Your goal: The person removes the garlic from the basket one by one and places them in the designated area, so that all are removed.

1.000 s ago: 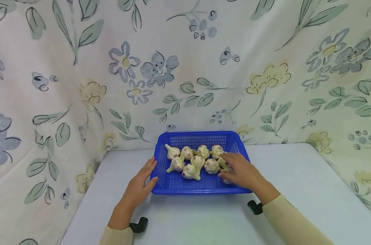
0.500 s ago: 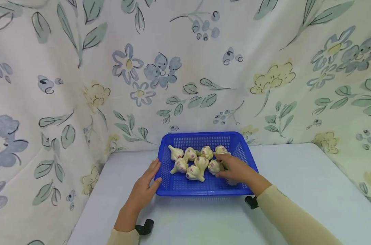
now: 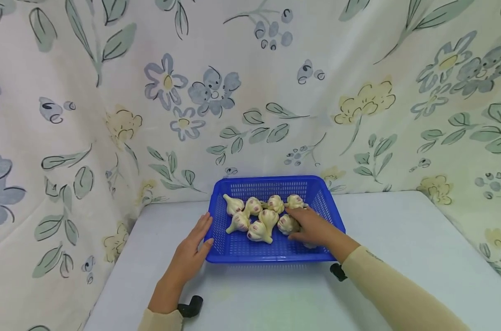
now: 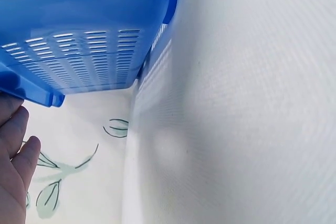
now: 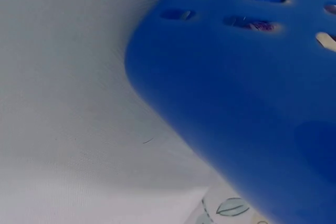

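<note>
While the straight-fingered left hand (image 3: 187, 255) lies farther off, the right hand (image 3: 312, 226) straddles a garlic bulb (image 3: 286, 224) leftward, thumb and fingers apart, grip unclear.

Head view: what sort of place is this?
Probably a small tabletop setup, perhaps staged indoors: a white table, floral cloth hanging behind it, and a blue basket of garlic bulbs on top. Nothing in view clearly shows a kitchen or shop.
</note>
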`<state>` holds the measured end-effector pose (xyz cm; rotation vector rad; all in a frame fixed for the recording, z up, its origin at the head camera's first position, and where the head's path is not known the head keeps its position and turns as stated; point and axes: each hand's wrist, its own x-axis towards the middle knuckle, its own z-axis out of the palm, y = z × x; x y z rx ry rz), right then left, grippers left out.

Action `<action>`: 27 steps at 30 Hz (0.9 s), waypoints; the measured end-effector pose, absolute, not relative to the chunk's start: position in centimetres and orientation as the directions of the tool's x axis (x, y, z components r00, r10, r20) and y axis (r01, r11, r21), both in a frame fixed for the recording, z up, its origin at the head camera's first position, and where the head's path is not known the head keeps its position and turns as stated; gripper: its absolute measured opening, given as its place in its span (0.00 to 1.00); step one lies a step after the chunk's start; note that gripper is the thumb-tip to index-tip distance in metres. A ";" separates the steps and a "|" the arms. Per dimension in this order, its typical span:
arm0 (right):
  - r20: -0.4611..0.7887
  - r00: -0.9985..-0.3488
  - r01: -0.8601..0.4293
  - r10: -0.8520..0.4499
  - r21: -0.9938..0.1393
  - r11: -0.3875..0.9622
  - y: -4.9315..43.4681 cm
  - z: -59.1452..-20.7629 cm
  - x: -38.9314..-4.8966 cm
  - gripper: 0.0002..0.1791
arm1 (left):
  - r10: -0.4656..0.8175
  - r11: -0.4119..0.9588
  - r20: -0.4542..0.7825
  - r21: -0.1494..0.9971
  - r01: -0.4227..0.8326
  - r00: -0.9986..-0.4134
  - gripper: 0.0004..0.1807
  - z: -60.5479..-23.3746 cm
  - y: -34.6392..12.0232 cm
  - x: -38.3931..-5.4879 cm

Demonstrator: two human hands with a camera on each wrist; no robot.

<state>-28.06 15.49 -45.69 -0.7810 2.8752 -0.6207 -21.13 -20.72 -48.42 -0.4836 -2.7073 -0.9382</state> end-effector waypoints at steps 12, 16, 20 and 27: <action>-0.023 -0.871 -0.463 -0.491 -0.298 0.835 15.3 -45.3 -28.1 0.36 | 0.210 0.745 0.336 0.553 0.373 -0.918 0.31 -48.3 -20.4 -21.3; -0.013 -0.869 -0.468 -0.494 -0.302 0.831 15.4 -45.6 -28.1 0.32 | 0.210 0.746 0.326 0.556 0.367 -0.922 0.31 -48.4 -20.4 -21.2; -0.003 -0.870 -0.468 -0.493 -0.312 0.827 15.4 -45.9 -28.1 0.30 | 0.211 0.745 0.328 0.556 0.369 -0.921 0.31 -48.4 -20.5 -21.2; -0.005 -0.878 -0.444 -0.478 -0.360 0.820 15.3 -46.0 -28.1 0.28 | 0.208 0.752 0.318 0.553 0.359 -0.925 0.31 -48.6 -20.7 -21.2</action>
